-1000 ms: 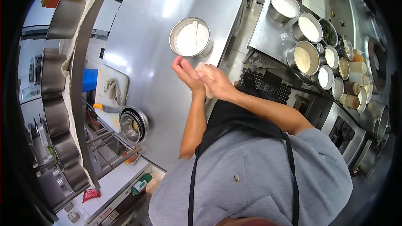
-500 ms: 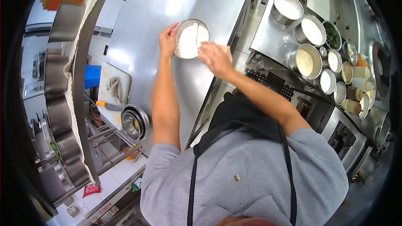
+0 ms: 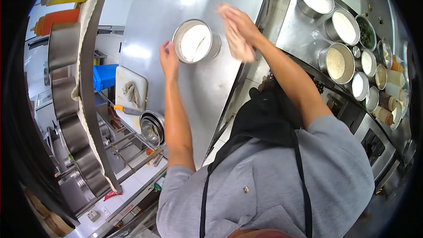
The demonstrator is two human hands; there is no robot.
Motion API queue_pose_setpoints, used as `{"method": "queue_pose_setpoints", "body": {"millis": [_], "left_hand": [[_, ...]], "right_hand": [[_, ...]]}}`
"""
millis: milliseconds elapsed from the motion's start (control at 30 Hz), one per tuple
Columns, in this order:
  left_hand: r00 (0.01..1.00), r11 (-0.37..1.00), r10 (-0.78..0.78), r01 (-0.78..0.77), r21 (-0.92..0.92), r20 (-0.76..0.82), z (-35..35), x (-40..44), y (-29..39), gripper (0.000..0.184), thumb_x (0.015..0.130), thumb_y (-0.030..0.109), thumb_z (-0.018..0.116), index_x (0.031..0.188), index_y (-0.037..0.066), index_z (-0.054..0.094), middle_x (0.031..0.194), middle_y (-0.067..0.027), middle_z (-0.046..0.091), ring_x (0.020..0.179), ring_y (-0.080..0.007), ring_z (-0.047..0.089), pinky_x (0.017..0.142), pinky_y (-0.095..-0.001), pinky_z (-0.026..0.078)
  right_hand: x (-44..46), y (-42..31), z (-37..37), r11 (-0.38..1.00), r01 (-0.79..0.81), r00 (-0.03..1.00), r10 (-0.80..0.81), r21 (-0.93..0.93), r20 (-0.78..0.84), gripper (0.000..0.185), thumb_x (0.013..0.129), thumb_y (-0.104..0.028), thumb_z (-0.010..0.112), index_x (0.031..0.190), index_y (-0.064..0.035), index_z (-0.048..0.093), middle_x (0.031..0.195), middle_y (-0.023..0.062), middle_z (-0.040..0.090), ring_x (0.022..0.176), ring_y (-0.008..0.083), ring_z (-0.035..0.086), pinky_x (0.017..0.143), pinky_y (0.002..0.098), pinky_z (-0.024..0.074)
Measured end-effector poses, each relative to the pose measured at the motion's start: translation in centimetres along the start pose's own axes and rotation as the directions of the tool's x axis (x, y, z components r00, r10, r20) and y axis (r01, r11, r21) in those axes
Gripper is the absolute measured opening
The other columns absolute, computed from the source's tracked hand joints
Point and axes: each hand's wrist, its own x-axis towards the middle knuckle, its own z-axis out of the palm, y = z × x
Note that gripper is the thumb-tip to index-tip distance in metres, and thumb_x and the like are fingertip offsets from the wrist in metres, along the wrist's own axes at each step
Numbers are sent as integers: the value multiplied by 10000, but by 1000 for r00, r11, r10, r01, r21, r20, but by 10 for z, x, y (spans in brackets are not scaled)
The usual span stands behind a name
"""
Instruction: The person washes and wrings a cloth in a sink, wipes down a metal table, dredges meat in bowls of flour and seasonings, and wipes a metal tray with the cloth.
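A round steel container (image 3: 215, 47) stands on the steel table, holding a white, flour-like powder (image 3: 194, 43) with a groove across its surface. Just left of its rim is my left hand (image 3: 168, 59), fingers loosely bent and holding nothing. To the right of the container, over the table's edge, my right hand (image 3: 247, 25) grips a pale, limp, cloth-like piece (image 3: 239, 47). Motion blurs this piece, so its exact kind is unclear.
Nested steel bowls (image 3: 152, 130), an orange-handled knife (image 3: 127, 110) and a white cutting board (image 3: 143, 81) with a grey rag (image 3: 131, 93) lie to the left. Several filled steel containers (image 3: 339, 64) and squeeze bottles (image 3: 382, 115) crowd the right counter. A metal shelf (image 3: 90, 88) rises at far left.
My left hand has come off the container's rim to its left side. My right hand has moved up and away to the right from above the container, carrying the pale piece. The view has shifted slightly.
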Motion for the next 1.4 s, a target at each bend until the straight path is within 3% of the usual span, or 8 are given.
{"method": "queue_pose_setpoints", "body": {"millis": [267,433,567,733,900,1033,1267,1400], "left_hand": [[934,952,259,-291,100,248,22,65,-6,347,974,196,574,1209,-55,619,1048,-129,676,901,-160,602,818,-294,487],[979,943,203,-188,276,-28,28,26,-4,294,959,150,576,1108,-95,638,935,-128,688,824,-178,608,773,-313,489],[936,973,187,-135,188,-298,44,-4,-34,278,965,145,551,1087,-93,629,922,-140,673,813,-192,610,747,-328,491],[897,984,50,-119,-131,-439,50,-48,-58,337,993,190,496,1236,-43,511,1099,-161,614,815,-204,621,681,-337,512],[858,822,-511,504,-264,47,17,-132,-2,479,992,287,531,1360,30,367,1093,-167,596,822,-238,628,542,-397,521],[870,838,380,-468,281,315,-6,-37,-31,335,981,293,553,1150,4,553,1002,-122,624,813,-213,615,728,-317,501],[790,922,280,-380,77,545,12,-12,-7,219,943,173,630,1013,-33,654,831,-25,619,759,-95,509,688,-252,434],[878,932,283,-347,106,385,19,-23,-11,230,939,205,658,960,-25,663,717,39,534,649,-51,427,580,-212,364]], "right_hand": [[85,43,56,671,-713,689,617,202,381,385,983,-377,487,1107,-56,660,1158,48,640,1112,125,565,894,287,484],[29,60,59,983,-182,982,182,-1,-57,495,1009,-395,383,1189,-9,635,1266,106,617,1204,222,546,1043,318,379],[-12,62,74,892,178,917,-303,-416,-258,527,1026,-359,305,1341,13,505,1387,158,514,1346,331,405,1093,374,323],[-60,55,112,843,-76,776,-286,-533,-562,492,1042,-314,281,1345,14,488,1406,229,465,1344,395,367,1102,424,293],[-19,46,43,948,-319,942,317,0,-108,492,1041,-377,361,1216,15,600,1223,169,615,1131,258,573,999,339,418],[14,42,46,716,-679,701,567,162,433,439,1017,-381,455,1101,-1,657,1129,73,653,1033,110,578,915,267,460],[13,33,58,688,-723,593,669,-69,448,404,999,-399,485,1123,-64,674,1109,56,656,1007,109,585,910,278,460],[-21,39,45,945,-300,909,324,-126,262,350,1003,-317,447,1146,-92,674,1166,54,648,1111,177,546,972,336,403]]}}
